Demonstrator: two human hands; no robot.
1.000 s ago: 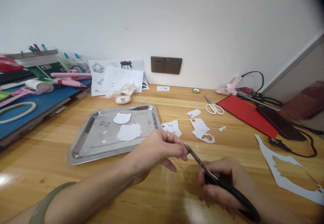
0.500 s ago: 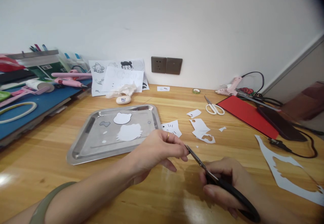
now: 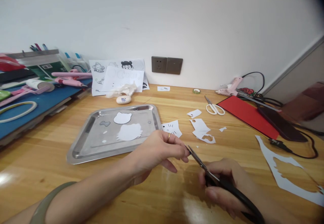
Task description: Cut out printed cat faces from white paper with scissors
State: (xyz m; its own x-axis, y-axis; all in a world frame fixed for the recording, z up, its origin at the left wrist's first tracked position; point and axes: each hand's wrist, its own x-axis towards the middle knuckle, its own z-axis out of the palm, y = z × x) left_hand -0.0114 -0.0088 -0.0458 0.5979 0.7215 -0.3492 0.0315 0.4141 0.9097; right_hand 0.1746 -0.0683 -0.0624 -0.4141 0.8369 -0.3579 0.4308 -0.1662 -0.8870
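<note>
Delicately, the left hand [image 3: 164,147] pinches a small dark piece [image 3: 189,153] beside scissors [image 3: 202,165] gripped in the right hand [image 3: 234,173].

Black scissors [image 3: 212,175] partly hidden by right hand [image 3: 235,175], left hand's [image 3: 165,148] dark bit [image 3: 189,152] too small to tell

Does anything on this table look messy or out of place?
Mainly the paper scraps: they lie scattered loose beyond the right hand, while neater cut-outs lie in the tray. At far right, a leftover sheet has a large ragged hole. Both look like ordinary offcuts; I see no spill.
</note>
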